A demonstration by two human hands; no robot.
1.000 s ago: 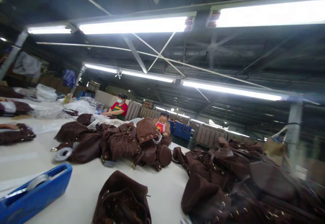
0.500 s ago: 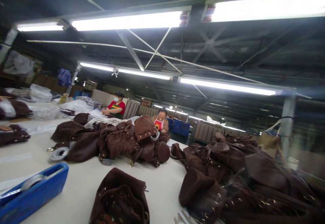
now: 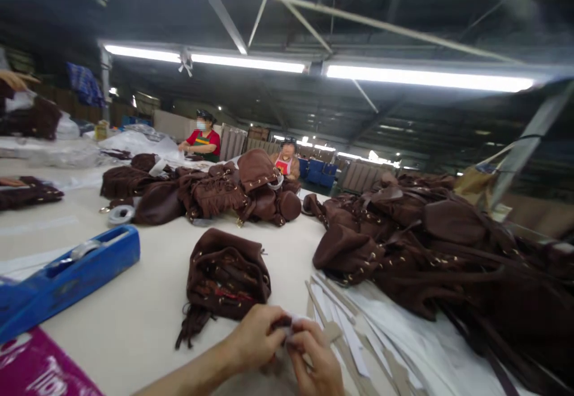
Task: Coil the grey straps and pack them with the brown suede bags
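Note:
My left hand (image 3: 253, 339) and my right hand (image 3: 314, 357) meet low in the middle of the view, fingertips pinched close together. Between them shows a small whitish bit, too blurred to name. Just beyond my left hand a dark brown drawstring bag (image 3: 226, 273) rests on the table, its gathered mouth facing me, gold eyelets round it and a tassel (image 3: 195, 324) trailing from it. Right of my hands, loose white and grey-beige strips (image 3: 347, 330) fan out over the tabletop.
A blue tape dispenser (image 3: 101, 264) stands at left, above a purple printed packet (image 3: 45, 366). Brown bags are heaped at the back (image 3: 215, 192) and right (image 3: 403, 234), with a tape roll (image 3: 121, 215) beside the back heap. Two people work beyond; other hands show at far left.
The view has tipped downward, and both my hands have come into sight, pinched together. The strips and purple packet now show too. At far left, another person's hand and brown item are higher.

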